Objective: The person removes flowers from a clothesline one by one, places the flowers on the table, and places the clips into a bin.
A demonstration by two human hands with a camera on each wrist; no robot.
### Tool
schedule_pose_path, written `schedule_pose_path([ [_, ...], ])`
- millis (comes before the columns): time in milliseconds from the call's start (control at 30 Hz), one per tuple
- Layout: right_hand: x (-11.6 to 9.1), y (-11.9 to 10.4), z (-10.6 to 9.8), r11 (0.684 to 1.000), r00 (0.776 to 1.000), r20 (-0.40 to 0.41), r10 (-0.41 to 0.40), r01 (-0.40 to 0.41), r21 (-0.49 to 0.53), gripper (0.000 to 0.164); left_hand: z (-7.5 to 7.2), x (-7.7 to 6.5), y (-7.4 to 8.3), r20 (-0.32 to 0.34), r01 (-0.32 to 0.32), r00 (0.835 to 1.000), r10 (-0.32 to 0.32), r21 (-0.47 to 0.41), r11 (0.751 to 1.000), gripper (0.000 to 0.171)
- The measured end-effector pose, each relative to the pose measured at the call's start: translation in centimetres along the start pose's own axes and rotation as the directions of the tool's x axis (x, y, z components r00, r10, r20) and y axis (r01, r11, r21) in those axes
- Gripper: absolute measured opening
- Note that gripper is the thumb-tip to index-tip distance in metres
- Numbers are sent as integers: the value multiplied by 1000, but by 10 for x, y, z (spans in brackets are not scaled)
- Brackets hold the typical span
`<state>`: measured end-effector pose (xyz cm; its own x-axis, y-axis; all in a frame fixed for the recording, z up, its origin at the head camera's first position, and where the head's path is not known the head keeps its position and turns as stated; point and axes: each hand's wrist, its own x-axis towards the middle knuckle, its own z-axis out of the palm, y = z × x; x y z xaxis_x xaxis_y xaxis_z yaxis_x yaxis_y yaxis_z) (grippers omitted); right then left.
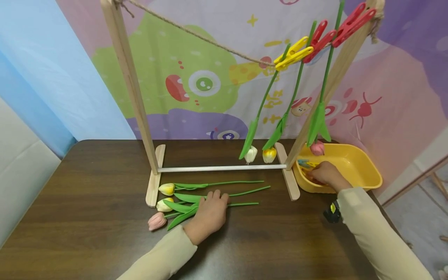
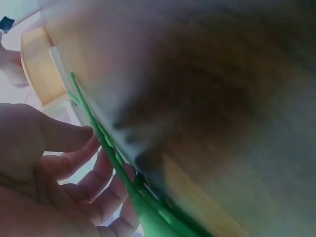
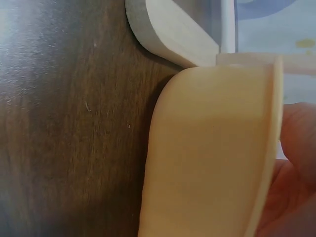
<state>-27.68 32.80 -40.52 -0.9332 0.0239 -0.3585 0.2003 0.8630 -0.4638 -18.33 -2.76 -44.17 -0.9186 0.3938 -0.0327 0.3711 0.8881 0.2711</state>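
Observation:
Three artificial tulips lie on the table: a yellow tulip (image 1: 167, 189), a pale yellow tulip (image 1: 164, 204) and a pink tulip (image 1: 157, 221). My left hand (image 1: 211, 212) is over the nearer stems; in the left wrist view its thumb and curled fingers close around a green stem (image 2: 106, 143). My right hand (image 1: 327, 174) reaches into the yellow basin (image 1: 364, 167), beside blue and yellow clothespins (image 1: 305, 163). In the right wrist view the basin's wall hides the fingertips, so I cannot tell what they hold.
A wooden frame (image 1: 134, 85) stands behind the tulips, a twine (image 1: 210, 41) strung across its top. From it hang a white tulip (image 1: 250, 154), a yellow tulip (image 1: 269, 155) and a pink tulip (image 1: 317, 148), held by a yellow clothespin (image 1: 293, 53) and red clothespins (image 1: 353, 25).

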Motion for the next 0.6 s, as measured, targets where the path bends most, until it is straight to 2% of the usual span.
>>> schedule_pose_path([
  [133, -11, -3, -1, 999, 999, -34, -39, 38, -37, 31, -4, -1, -2, 2, -8, 1000, 8, -42, 999, 5],
  [267, -23, -7, -2, 997, 995, -66, -76, 75, -26, 31, -8, -3, -4, -23, -17, 1000, 15, -79, 997, 6],
  [467, -42, -17, -2, 992, 985, -126, -119, 122, 18, 32, -16, -3, -6, -101, -40, 994, 31, -88, 995, 8],
  [600, -56, -27, -1, 988, 978, -162, -132, 143, 55, 38, -29, 0, -9, -162, -56, 986, 38, -113, 992, 10],
])
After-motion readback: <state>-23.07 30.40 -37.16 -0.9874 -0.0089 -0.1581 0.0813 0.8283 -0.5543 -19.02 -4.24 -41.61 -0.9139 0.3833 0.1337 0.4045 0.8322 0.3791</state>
